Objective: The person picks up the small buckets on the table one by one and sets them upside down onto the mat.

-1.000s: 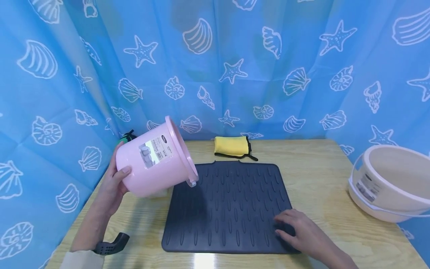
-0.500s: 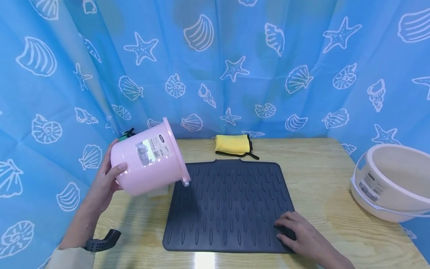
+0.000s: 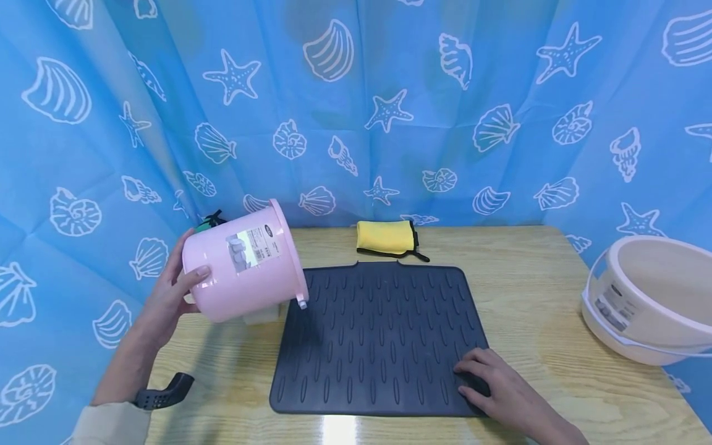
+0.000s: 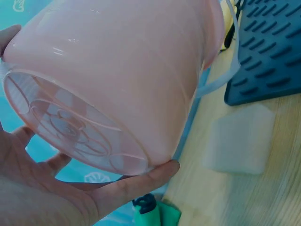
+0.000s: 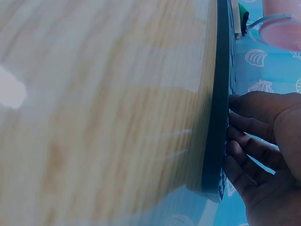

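Note:
My left hand grips a pink plastic bucket around its bottom end and holds it tilted over the table, its mouth facing right. A label with a picture shows on its side. In the left wrist view, the fingers of the left hand spread around the ribbed base of the bucket, whose pale handle hangs at the rim. My right hand rests with its fingertips on the right front part of a black ridged mat. In the right wrist view, its loosely bent fingers touch the mat's surface beside the edge.
A white bucket with a handle stands at the table's right. Behind the mat lies a folded yellow cloth with black trim. A pale translucent block sits left of the mat, and a green item is farther back. A blue shell-print curtain surrounds the table.
My left hand has carried the pink bucket a little to the left, and its mouth now shows less from above. The right hand has stayed at the mat.

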Motion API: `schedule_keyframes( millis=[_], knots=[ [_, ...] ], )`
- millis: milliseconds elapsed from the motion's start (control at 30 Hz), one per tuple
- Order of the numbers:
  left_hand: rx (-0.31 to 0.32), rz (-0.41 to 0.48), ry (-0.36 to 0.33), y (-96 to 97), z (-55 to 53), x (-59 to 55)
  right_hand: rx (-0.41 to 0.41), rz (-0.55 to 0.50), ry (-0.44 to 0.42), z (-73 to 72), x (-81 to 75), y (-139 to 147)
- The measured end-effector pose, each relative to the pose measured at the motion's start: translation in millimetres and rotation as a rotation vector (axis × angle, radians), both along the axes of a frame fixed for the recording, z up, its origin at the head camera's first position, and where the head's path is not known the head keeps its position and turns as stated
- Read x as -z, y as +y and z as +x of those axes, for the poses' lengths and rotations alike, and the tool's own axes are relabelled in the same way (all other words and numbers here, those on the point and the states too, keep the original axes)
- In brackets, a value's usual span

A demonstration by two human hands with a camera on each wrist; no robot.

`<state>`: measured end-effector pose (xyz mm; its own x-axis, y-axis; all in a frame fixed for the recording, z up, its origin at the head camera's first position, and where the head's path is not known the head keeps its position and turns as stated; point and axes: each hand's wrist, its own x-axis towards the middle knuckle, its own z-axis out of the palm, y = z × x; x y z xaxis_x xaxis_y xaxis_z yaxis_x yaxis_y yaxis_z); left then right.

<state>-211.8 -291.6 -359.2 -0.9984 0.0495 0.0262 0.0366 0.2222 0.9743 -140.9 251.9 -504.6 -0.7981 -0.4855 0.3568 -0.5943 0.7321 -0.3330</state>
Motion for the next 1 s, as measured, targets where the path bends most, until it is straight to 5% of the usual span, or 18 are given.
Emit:
schedule_keyframes(
  millis=[500, 1000],
  knots=[
    [-0.02, -0.185, -0.059, -11.8, -4.6, -8.5, 0.016, 0.02, -0.013, 1.7, -1.0, -1.0],
    [0.011, -0.263, -0.095, 4.5, -18.9, -16.6, -0.003, 0.001, 0.016, 1.1, 1.6, 0.1]
  ],
)
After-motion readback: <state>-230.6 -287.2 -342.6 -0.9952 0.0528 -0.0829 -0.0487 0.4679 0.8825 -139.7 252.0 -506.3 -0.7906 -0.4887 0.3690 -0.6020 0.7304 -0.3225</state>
